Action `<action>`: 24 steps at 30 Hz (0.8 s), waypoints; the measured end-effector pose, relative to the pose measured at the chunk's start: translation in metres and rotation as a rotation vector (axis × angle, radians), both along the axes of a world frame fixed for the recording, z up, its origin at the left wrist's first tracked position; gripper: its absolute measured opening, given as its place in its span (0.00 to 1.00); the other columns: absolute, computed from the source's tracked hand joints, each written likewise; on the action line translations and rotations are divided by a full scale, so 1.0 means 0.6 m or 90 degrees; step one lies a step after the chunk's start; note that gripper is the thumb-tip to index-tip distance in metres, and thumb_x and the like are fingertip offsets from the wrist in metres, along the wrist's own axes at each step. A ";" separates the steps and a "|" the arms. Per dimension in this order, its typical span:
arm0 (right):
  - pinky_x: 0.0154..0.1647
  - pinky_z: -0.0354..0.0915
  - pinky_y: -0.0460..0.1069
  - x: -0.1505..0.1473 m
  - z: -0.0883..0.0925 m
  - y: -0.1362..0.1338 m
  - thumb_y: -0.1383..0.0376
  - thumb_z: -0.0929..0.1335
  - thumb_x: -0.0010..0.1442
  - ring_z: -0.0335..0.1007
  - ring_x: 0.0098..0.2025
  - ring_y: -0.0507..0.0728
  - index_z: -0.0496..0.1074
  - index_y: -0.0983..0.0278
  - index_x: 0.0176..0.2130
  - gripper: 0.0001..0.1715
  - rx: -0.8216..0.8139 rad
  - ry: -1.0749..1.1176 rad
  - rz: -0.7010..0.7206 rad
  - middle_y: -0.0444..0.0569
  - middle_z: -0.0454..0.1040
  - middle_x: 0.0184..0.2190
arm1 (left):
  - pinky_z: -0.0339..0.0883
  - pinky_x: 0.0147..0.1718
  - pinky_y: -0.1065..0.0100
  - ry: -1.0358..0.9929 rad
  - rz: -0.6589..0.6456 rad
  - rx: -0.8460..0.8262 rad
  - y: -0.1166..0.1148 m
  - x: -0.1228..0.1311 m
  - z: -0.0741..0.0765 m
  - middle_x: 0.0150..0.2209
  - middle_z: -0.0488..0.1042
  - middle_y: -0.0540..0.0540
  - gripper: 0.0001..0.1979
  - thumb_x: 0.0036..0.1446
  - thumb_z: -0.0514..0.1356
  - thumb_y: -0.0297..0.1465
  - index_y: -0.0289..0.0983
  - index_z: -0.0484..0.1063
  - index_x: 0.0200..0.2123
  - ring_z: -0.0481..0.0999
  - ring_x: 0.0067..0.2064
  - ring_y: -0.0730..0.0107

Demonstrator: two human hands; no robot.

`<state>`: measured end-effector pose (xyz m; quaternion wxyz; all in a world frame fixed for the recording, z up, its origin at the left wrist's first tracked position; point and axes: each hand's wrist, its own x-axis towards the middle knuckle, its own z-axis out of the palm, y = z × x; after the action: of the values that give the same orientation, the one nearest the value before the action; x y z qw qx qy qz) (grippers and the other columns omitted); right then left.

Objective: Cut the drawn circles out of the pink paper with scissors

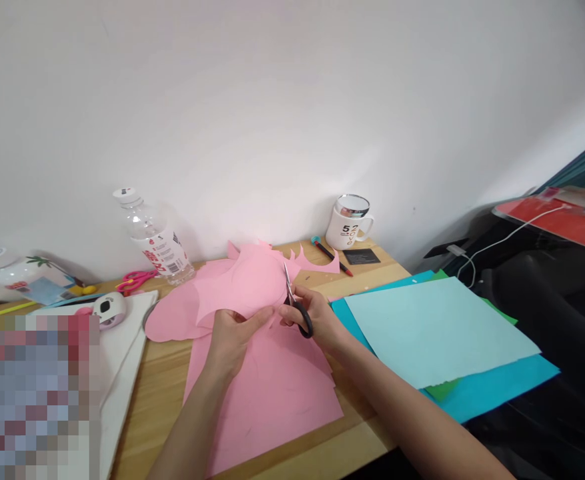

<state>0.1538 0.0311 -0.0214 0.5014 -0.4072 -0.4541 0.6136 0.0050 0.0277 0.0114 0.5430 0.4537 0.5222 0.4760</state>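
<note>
My left hand (235,337) pinches the lower edge of a pink sheet of paper (257,277), which has a curved line drawn on it. In my right hand (317,317) is a pair of scissors (303,320) with black handles, its blades pointing up and away from me at the right side of that sheet. My fingers are through the handles. Under both hands lie larger pink sheets (272,413) on the wooden table. Rounded pink cut-outs (172,313) rest to the left. Curved pink scraps (317,260) lie beyond the scissors.
Near the wall stand a clear bottle (160,240) and a white mug (350,223), with a pencil (332,257) and a black card (361,257) close by. Pink scissors (136,280) lie at left. Blue and green sheets (437,333) overhang the table's right edge.
</note>
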 end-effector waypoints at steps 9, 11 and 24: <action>0.23 0.57 0.46 0.001 0.000 -0.002 0.60 0.73 0.43 0.59 0.19 0.48 0.66 0.63 0.28 0.15 -0.024 0.001 -0.007 0.38 0.62 0.16 | 0.44 0.15 0.74 0.016 0.056 -0.001 0.005 -0.002 -0.001 0.13 0.50 0.59 0.21 0.31 0.69 0.33 0.37 0.55 0.11 0.48 0.17 0.84; 0.22 0.57 0.46 0.001 -0.003 -0.001 0.60 0.73 0.43 0.58 0.18 0.48 0.66 0.63 0.27 0.15 -0.021 0.005 -0.006 0.37 0.61 0.15 | 0.44 0.16 0.75 0.021 0.096 -0.001 0.006 -0.001 -0.001 0.14 0.50 0.60 0.23 0.29 0.69 0.33 0.38 0.53 0.13 0.48 0.17 0.84; 0.21 0.56 0.45 -0.004 -0.007 -0.001 0.62 0.72 0.45 0.55 0.17 0.47 0.66 0.63 0.27 0.13 -0.014 0.033 -0.001 0.36 0.61 0.15 | 0.57 0.20 0.72 -0.051 0.040 -0.004 0.007 -0.004 -0.004 0.15 0.65 0.55 0.15 0.32 0.70 0.32 0.34 0.65 0.16 0.62 0.19 0.79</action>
<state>0.1514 0.0305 -0.0254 0.5091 -0.3973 -0.4336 0.6284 0.0029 0.0317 0.0088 0.5496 0.4157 0.5154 0.5093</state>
